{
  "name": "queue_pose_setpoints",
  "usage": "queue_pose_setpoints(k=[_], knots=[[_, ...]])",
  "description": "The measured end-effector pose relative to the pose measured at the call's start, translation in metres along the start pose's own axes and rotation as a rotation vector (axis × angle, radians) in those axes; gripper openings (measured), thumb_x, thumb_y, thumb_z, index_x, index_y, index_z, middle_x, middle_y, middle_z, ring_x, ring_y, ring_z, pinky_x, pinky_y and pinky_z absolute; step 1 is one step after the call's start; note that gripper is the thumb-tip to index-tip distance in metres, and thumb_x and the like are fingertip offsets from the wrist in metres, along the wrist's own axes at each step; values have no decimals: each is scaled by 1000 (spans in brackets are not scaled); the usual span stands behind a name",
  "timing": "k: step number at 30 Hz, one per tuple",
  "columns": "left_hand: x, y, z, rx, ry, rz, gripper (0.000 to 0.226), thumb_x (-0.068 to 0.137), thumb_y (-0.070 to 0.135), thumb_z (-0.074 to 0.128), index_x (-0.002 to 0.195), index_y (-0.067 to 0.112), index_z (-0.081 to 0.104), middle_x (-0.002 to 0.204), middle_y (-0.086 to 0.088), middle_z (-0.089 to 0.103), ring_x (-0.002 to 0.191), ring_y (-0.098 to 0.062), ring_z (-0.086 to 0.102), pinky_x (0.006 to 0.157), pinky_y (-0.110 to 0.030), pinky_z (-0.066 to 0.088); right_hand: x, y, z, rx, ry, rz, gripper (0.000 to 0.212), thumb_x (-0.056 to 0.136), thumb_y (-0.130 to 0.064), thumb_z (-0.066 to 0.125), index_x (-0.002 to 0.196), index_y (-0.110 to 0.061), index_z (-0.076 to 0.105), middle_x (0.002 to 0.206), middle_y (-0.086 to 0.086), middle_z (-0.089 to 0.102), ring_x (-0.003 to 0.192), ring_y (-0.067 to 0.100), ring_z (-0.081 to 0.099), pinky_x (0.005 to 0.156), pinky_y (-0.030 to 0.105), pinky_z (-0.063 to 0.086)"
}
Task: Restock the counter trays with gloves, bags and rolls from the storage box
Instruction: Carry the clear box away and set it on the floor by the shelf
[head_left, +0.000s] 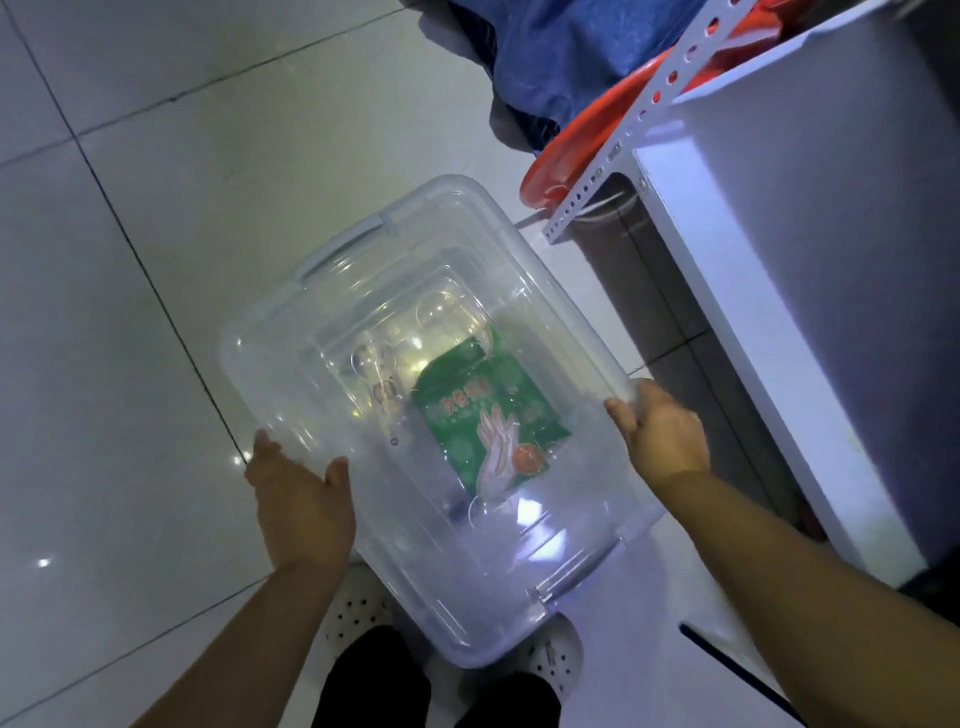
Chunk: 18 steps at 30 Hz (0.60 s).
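Note:
A clear plastic storage box (322, 322) with its clear lid on is in front of me, above the white tiled floor. Through the lid I see a green packet of gloves (467, 410) printed with a pale hand, and some clear wrapped items beside it. My left hand (301, 499) grips the box's left side, thumb against the wall. My right hand (662, 431) grips the right rim with the fingers curled over the edge. A grey latch handle (345, 244) sits on the far end.
A white counter or cabinet (810, 291) stands close on the right, with a perforated metal rail (639, 119) and an orange-red basin (576, 140) behind it. Blue cloth (561, 57) lies at the top. My white perforated shoes (353, 613) are under the box.

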<state>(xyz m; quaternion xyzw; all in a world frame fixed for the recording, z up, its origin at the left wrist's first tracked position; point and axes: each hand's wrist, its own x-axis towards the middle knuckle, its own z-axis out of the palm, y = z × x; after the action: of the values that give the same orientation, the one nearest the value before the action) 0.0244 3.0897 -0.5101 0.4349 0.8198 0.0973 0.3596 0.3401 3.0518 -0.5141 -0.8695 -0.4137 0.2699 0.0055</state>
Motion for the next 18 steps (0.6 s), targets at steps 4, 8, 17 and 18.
queue_pose_setpoints(k=[4, 8, 17, 18], knots=[[-10, -3, 1, -44, -48, -235, 37, 86, 15, 57, 109, -13, 50, 100, -28, 60, 88, -39, 60, 71, -37, 44, -16, 5, -8, 135, -96, 6, 27, 91, -40, 53, 90, -14, 48, 78, 5, 53, 77, 31, 58, 59, 33, 43], [-27, 13, -25, -58, 0, -169, 17, 84, 7, 55, 79, -10, 54, 63, -14, 52, 56, -25, 49, 51, -28, 32, -53, 5, -35, 89, 10, -32, 35, 92, -48, 45, 102, -15, 50, 93, 5, 60, 82, 27, 59, 72, 43, 53], [-113, 79, -98, -221, -30, -42, 28, 81, 13, 57, 99, -8, 51, 82, -20, 52, 72, -31, 55, 71, -45, 49, -160, 43, -122, 218, 160, 45, 29, 92, -45, 46, 90, -17, 46, 79, 1, 52, 74, 29, 55, 65, 32, 36], [-121, 91, -105, -227, -44, -27, 37, 82, 15, 57, 109, -8, 49, 92, -23, 56, 81, -35, 58, 78, -47, 50, -172, 47, -132, 233, 202, 60, 22, 92, -40, 49, 87, -20, 43, 77, -1, 50, 71, 28, 53, 64, 32, 34]])
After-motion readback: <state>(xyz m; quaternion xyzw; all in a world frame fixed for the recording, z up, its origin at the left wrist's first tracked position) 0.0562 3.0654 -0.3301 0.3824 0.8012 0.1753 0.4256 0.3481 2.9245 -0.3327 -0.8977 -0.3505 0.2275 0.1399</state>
